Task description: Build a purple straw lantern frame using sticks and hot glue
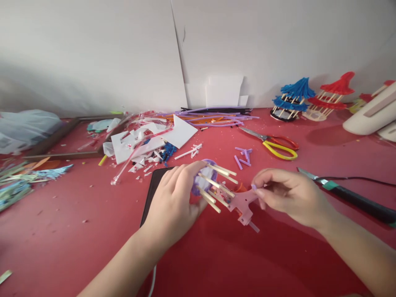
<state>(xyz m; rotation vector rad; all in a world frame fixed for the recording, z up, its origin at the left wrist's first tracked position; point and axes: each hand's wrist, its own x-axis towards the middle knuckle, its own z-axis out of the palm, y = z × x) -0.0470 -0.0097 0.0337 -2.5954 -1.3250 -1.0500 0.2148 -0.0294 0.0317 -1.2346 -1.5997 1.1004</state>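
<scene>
My left hand (175,200) is closed around a small disc model (202,179) with a fuzzy purple rim and a white middle. Several pale wooden sticks (221,185) stand out from the disc, tilted to the right. My right hand (289,198) pinches a small purple piece (254,187) between thumb and fingertips, apart from the sticks. Just beneath the sticks is a pink plastic tool (244,204) with screw holes and a clear stick poking out of its end; it looks like a glue gun, partly hidden. Short purple cut pieces (243,156) lie beyond my hands.
Scissors (272,144) with red and yellow handles and a black-handled tool (355,202) lie at right. Blue (292,99) and red (331,97) pavilion models stand by the wall. Paper scraps (148,144), purple and orange strips (213,117) and a brown frame (66,136) lie further back.
</scene>
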